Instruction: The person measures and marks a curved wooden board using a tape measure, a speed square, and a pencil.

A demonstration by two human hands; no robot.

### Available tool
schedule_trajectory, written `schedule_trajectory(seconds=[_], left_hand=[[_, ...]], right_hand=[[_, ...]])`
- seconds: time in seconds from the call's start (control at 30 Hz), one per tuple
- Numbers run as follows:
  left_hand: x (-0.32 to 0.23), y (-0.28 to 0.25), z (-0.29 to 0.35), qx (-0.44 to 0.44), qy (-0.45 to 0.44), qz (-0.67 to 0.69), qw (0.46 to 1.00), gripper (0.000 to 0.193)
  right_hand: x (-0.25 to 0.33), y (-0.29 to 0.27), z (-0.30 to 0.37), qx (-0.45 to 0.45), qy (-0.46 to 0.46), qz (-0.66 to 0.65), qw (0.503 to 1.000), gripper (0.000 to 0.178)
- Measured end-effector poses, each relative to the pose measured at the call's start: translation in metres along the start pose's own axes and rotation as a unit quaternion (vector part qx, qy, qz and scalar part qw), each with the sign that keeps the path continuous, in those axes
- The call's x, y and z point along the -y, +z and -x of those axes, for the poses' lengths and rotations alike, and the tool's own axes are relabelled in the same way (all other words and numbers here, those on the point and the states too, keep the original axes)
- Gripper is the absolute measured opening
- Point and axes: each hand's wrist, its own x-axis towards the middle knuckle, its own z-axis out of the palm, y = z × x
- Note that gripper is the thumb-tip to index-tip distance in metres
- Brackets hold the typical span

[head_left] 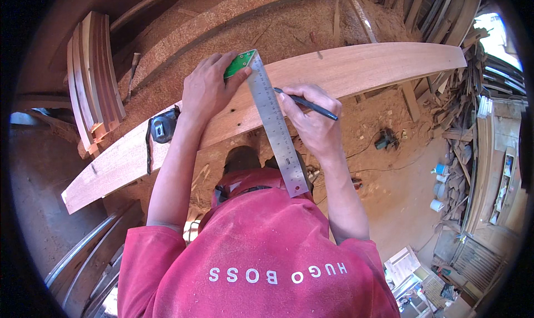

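Note:
A long, curved wooden plank (361, 68) lies across in front of me. My left hand (207, 87) is closed on the green handle of a try square (273, 120) at the plank's far edge. The square's ruled metal blade crosses the plank and reaches past its near edge toward my red shirt. Between the fingers of my right hand (318, 123) is a dark pen (310, 105), its tip close to the blade's right edge. To the left of my left forearm, a black tape measure (163, 127) with a strap rests on the plank.
Stacked curved boards (94, 76) stand at the far left, beside a hammer-like tool (133, 68). Behind the plank runs another curved beam (222, 19) amid sawdust. A dark power tool (385, 139) with a cord lies on the floor. Timber piles (478, 168) line the right side.

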Motion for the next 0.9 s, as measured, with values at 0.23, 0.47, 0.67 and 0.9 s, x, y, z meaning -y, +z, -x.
schedule_trajectory(seconds=[0.23,0.47,0.67,0.9], left_hand=[[-0.002,-0.003,0.002,0.014,-0.025,-0.007,1.000,0.055],[-0.001,0.000,0.001,-0.004,0.001,-0.015,1.000,0.053],[0.000,0.003,-0.001,-0.033,0.020,-0.032,0.999,0.053],[0.001,0.002,0.004,-0.016,0.007,-0.016,1.000,0.051]], right_hand=[[0.029,-0.027,0.006,0.069,-0.071,0.093,0.991,0.007],[0.023,-0.022,-0.033,0.174,0.091,0.109,0.975,0.017],[0.006,-0.010,-0.036,0.114,0.016,0.061,0.991,0.020],[0.044,-0.061,0.048,0.144,0.172,0.055,0.973,0.013]])
